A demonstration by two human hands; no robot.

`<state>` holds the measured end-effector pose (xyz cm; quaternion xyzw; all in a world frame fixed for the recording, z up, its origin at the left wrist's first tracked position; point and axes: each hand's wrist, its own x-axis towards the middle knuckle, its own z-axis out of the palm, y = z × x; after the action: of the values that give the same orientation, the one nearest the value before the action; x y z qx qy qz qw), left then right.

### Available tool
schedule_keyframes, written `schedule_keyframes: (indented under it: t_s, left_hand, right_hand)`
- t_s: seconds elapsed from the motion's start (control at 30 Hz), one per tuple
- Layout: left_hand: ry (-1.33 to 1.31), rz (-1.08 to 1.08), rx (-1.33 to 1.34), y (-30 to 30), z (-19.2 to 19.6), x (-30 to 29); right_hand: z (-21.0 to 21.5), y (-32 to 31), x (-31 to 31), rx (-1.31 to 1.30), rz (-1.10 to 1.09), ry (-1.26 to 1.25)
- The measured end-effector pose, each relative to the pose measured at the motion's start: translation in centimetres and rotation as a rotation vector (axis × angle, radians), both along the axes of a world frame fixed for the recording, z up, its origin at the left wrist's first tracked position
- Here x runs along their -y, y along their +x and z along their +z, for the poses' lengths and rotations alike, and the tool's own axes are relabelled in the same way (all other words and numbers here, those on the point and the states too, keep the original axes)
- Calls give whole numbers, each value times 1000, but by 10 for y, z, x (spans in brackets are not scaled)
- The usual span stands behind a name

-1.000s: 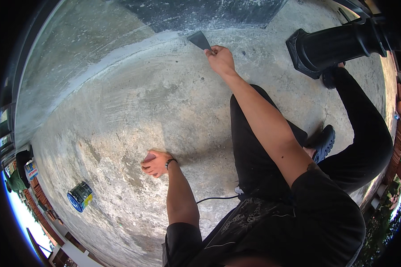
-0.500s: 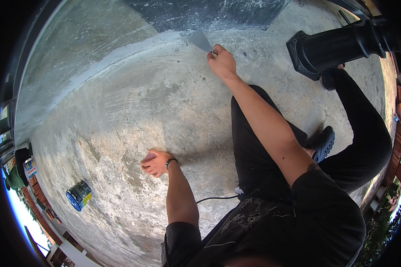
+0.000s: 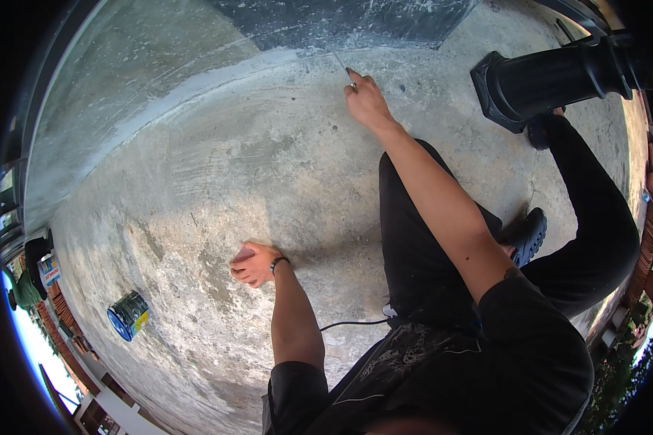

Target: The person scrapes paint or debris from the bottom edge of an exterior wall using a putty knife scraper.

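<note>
My right hand (image 3: 368, 101) is stretched forward near the base of the wall, its fingers closed round a putty knife (image 3: 341, 62). The thin blade shows almost edge-on, and its tip is close to the seam where floor and wall meet. My left hand (image 3: 255, 265), with a dark band at the wrist, is low over the rough concrete floor (image 3: 196, 174). Its fingers are curled, and a pinkish patch shows between thumb and fingers; whether that is a held thing or the palm is hard to see.
A dark can with a blue end (image 3: 128, 316) is on the floor at left. At upper right stands a black fluted post (image 3: 551, 83), near my shoe. The grey wall (image 3: 138, 80) has a dark panel (image 3: 341, 25). A black cable (image 3: 352, 322) runs beside my leg.
The putty knife has turned from showing its broad face to nearly edge-on. My right hand has shifted slightly right. My left hand stays in place.
</note>
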<state>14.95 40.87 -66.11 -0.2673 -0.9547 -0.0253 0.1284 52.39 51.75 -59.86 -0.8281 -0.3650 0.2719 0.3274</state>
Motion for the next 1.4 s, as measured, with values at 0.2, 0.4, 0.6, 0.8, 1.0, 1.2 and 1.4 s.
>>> schedule_keyframes:
  t_s: [0.2, 0.4, 0.6, 0.8, 1.0, 1.2, 1.4]
  left_hand:
    - [-3, 18, -24, -9, -5, 3]
    - [19, -8, -35, -1, -3, 1]
    - [26, -6, -33, -3, -1, 2]
    - [34, -16, 1, -3, 3, 1]
    - [44, -20, -36, -7, -3, -1]
    - [43, -32, -54, -7, -5, 4]
    - [54, -42, -68, -8, -7, 3]
  right_hand:
    - [26, 9, 18, -7, 273, 58]
    - [38, 60, 34, -302, 26, 95]
    - [50, 126, 40, -202, 55, 158]
    - [67, 129, 35, -37, 197, 71]
    - [68, 122, 19, 121, 164, 111]
    - [68, 125, 21, 97, 172, 97]
    - [77, 126, 13, 220, 178, 71]
